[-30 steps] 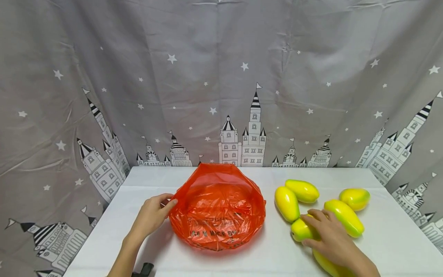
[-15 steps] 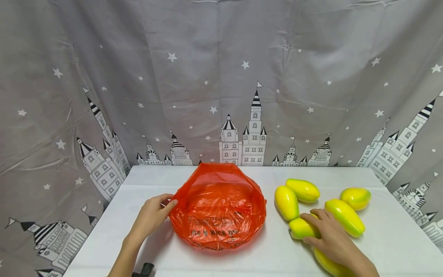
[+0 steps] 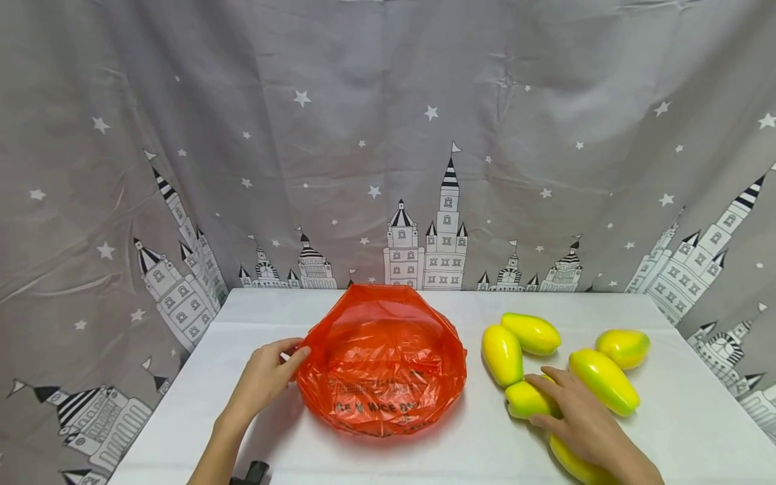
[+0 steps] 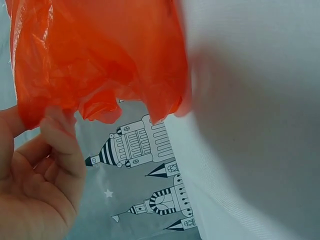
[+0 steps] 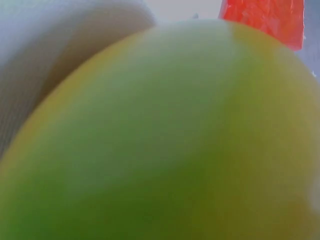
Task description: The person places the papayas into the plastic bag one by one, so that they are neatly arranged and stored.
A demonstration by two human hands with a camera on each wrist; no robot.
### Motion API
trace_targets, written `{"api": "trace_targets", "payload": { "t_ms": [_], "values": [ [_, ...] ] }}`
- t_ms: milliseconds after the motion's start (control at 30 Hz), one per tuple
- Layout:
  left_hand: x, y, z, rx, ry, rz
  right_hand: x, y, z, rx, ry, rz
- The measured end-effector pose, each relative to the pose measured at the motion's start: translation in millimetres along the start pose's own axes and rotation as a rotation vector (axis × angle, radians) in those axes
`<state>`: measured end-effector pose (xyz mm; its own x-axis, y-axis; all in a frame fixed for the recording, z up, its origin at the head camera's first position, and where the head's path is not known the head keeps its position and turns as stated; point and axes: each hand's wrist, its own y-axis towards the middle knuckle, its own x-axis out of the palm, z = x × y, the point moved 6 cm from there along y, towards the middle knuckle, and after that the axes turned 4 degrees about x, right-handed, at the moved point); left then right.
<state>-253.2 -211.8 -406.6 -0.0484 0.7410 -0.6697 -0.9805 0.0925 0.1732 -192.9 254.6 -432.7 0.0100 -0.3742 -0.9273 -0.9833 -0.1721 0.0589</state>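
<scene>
A red plastic bag (image 3: 382, 377) stands with its mouth spread wide in the middle of the white table, dark print on its front. At its left rim, my left hand (image 3: 265, 377) pinches the plastic between thumb and fingers; the left wrist view shows the bag's edge (image 4: 100, 60) at the fingertips. My right hand (image 3: 572, 414) is on a yellow-green mango (image 3: 530, 400), thumb in front and fingers over its far side. The mango still rests on the table, by the look of it. Beneath the right wrist lies another mango (image 3: 576, 461), filling most of the right wrist view.
Several more glossy mangoes surround the right hand: one left (image 3: 502, 355), one behind (image 3: 531, 334), and two to the right (image 3: 604, 382). A black object (image 3: 257, 471) shows by the left forearm. A grey castle-print curtain (image 3: 339, 135) hangs behind the table.
The right hand has shifted slightly and the mango under its fingers has turned a little, its tip moving left. The left hand and the bag stay put.
</scene>
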Motion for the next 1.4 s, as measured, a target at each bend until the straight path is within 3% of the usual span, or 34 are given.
{"api": "trace_targets", "payload": {
  "t_ms": [233,667,1400],
  "values": [
    [-1.6,-0.6,2.9,0.04,-0.023,0.03,-0.2,0.2,-0.2,0.007,0.001,-0.01],
    [-0.4,-0.7,3.8,0.026,-0.021,0.04,0.8,-1.0,-1.5,0.016,-0.006,0.001],
    [1.6,-3.6,2.0,0.055,-0.049,0.071,-20.6,-3.6,-28.7,-0.151,-0.018,0.259]
  ]
}}
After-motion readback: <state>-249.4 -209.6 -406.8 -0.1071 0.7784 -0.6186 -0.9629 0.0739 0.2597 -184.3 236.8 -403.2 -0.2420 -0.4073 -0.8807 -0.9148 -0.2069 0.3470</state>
